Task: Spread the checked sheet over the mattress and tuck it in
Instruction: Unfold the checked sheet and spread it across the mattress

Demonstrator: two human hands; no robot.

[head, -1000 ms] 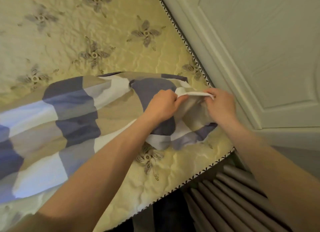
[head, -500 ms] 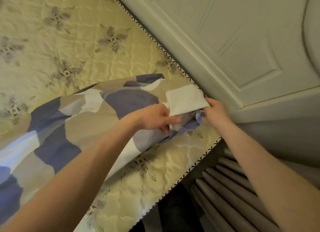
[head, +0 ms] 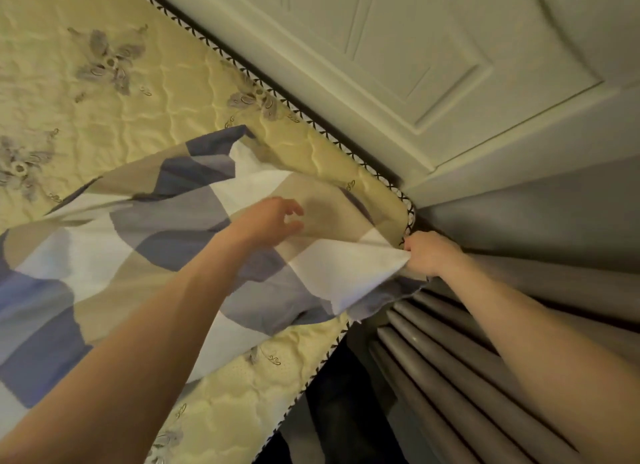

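Note:
The checked sheet [head: 166, 241], in blue, beige and white squares, lies across the yellow quilted mattress [head: 114, 92] from the lower left up to its right corner. My right hand [head: 427, 254] grips the sheet's corner just at the mattress corner, pulling the cloth taut. My left hand [head: 273, 222] hovers over the sheet a little to the left, fingers loosely curled and holding nothing. The far part of the mattress is bare.
A white panelled headboard [head: 415, 65] runs along the mattress's far right edge. Grey ribbed upholstery [head: 467, 359] of the bed frame sits below the corner. A dark gap [head: 339, 411] lies beside the mattress's near edge.
My left hand has let go of the sheet and opened above it. My right hand has drawn the corner out toward the mattress corner, stretching the sheet flatter.

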